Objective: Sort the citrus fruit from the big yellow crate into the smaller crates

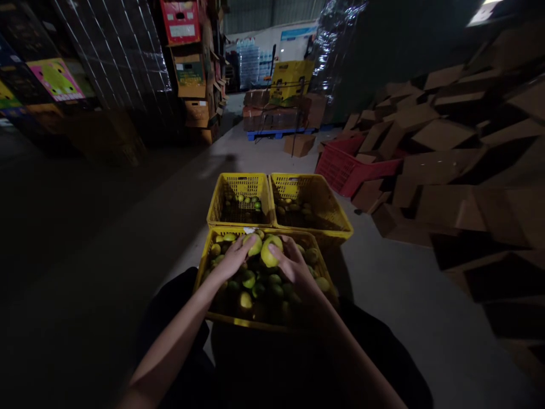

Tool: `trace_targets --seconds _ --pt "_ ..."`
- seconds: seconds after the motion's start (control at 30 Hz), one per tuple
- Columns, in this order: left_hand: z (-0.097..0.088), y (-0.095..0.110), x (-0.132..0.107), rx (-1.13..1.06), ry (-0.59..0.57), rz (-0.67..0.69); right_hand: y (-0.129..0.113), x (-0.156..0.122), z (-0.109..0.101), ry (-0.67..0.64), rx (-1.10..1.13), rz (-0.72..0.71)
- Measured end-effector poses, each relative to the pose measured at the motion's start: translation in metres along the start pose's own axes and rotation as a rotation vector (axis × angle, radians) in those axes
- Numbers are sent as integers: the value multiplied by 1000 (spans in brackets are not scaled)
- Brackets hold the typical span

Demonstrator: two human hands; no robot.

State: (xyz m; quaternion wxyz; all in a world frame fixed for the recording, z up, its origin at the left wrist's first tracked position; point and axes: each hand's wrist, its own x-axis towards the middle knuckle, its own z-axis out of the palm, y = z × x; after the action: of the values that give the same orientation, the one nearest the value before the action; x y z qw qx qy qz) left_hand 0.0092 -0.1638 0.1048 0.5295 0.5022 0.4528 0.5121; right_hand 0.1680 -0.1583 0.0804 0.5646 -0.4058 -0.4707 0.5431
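Note:
My left hand [235, 257] is closed round a yellow-green lemon [254, 245], above the near yellow crate [255, 325]. Right beside it, my right hand [296, 264] grips another yellow-green lemon [271, 252], with the thumb across its near side. Beneath both hands the crate is filled with many green and yellowish lemons [248, 278]. Behind it stand two more yellow crates, the far left crate [212, 210] and the far right crate [336, 213], each with several fruits low inside.
At right lies a big heap of cardboard boxes [443, 136] with a red crate [340, 167] at its edge. Ahead, a blue pallet [279, 134] bears boxes. Stacked cartons [198, 113] stand at the back left. My legs flank the near crate.

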Motion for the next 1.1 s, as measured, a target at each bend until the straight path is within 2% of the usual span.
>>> trace_targets --seconds 0.07,0.13,0.23,0.33,0.53,0.7,0.9,1.03,1.1 --pt "-2 5 -2 130 -3 77 -5 0 -2 2 -75 -138" --pt "-3 9 -3 204 -38 184 -11 0 -4 30 -111 -215" --pt "-4 11 -2 218 -30 341 -17 -1 -6 58 -127 -263" --pt "-3 8 0 172 -2 384 -21 -4 -4 81 -64 -280" --pt "-2 9 2 -37 -52 286 -32 -8 -5 72 -25 -269" --pt "-5 18 1 -182 -43 106 -28 -4 -12 64 33 -108" --pt "-10 14 4 -418 -48 -127 -21 -2 -11 103 116 1" --pt "-7 13 5 -473 32 -166 -24 -3 -7 72 96 12" --pt "-4 12 4 -463 26 -151 -26 -4 -5 81 59 24"
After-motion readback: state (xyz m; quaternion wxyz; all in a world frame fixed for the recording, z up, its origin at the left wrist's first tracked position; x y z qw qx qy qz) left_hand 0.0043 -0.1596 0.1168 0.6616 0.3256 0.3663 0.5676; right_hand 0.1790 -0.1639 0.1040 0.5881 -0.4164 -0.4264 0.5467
